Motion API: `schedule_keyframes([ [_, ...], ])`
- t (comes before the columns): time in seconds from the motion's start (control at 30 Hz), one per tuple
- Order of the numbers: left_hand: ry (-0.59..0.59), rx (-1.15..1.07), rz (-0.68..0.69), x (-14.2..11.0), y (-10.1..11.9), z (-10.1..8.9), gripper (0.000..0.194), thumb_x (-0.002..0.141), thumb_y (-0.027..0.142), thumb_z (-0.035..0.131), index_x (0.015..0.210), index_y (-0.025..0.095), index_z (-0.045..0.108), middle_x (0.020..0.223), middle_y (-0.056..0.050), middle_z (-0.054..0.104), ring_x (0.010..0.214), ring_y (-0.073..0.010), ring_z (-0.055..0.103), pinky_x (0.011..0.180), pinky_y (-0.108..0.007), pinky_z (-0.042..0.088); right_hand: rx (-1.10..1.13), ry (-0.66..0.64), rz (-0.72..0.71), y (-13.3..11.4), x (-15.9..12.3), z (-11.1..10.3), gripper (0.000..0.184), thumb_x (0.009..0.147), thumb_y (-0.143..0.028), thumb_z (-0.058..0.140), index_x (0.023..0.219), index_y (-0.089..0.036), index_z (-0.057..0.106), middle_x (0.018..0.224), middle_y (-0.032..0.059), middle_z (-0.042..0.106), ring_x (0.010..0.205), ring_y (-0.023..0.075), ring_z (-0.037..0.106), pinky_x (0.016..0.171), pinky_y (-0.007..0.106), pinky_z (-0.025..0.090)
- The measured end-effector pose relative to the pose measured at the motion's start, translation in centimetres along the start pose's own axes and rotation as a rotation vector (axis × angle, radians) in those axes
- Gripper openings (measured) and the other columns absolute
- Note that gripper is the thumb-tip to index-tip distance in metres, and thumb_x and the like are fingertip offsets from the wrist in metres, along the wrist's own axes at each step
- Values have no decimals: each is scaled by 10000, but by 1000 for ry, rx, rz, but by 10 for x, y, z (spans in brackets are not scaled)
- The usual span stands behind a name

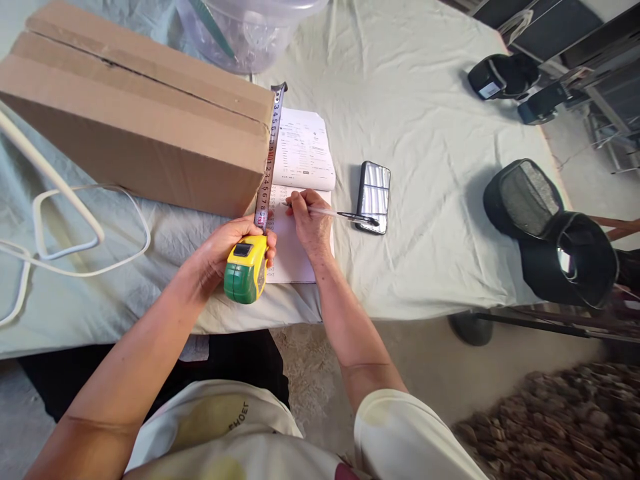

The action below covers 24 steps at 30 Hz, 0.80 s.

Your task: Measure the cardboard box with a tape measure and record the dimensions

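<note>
A pale, wrinkled cloth covers the worktop (425, 260), which spreads across the upper part of the frame, its near edge running below the hands. At centre left, the left hand (225, 250) holds a yellow-and-green tape measure (246, 270), its fingers closed around the case and the start of the blade. The steel blade (265, 177) runs upward along the right-hand end of a brown cardboard box (150, 120) that fills the upper left.

Just beside the blade, in the middle of the frame, lies an open notebook (295, 260) with printed and handwritten pages. Over it the right hand (313, 223) pinches a slim pen (323, 211) between nearly closed fingers, the tip near the page. Right of the notebook rests a black device (375, 183) with a glossy face reflecting light.

A clear plastic tub (255, 37) stands at the top, and a white cord (107, 270) loops across the cloth at left. Dark containers (523, 200) sit along the worktop's right side. Bare floor (310, 360) shows below, with a brown heap (555, 427), its material unclear, at lower right.
</note>
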<state>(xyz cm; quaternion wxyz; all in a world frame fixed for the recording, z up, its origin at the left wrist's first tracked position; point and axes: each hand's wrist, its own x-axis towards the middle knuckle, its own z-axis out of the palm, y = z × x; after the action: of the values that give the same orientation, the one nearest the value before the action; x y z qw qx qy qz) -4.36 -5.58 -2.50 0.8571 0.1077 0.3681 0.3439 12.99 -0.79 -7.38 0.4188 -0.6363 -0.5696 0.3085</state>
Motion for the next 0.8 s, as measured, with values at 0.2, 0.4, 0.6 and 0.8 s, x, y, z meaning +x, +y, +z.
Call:
schedule_keyframes([
  [0.2,1,1,4,0,-1,0,307,738,120,538,1035,185,587,688,3,621,561,-154,585,568,-283,525,-13,-19,10,-3,-1,0,314,935,-420,546,684,-232,536,653,-23,614,611,128,558,637,291,420],
  [0.4,-18,12,9,2,-2,-3,274,730,125,554,995,191,572,699,-2,633,563,-158,596,565,-287,535,-12,-18,11,-2,0,1,309,935,-422,543,693,-230,531,643,-35,614,601,121,556,632,285,411],
  [0.6,-10,17,12,2,-2,-3,291,732,111,551,1012,191,559,698,-4,639,556,-160,595,553,-291,536,-14,29,15,0,0,0,323,951,-429,528,700,-227,525,634,-38,614,605,123,567,650,287,419],
  [0.8,-11,12,11,1,-2,-3,301,737,117,554,1029,190,563,702,-6,640,559,-161,602,560,-291,542,-6,14,13,1,-1,1,317,945,-450,523,723,-224,545,665,-38,619,618,114,567,637,270,413],
])
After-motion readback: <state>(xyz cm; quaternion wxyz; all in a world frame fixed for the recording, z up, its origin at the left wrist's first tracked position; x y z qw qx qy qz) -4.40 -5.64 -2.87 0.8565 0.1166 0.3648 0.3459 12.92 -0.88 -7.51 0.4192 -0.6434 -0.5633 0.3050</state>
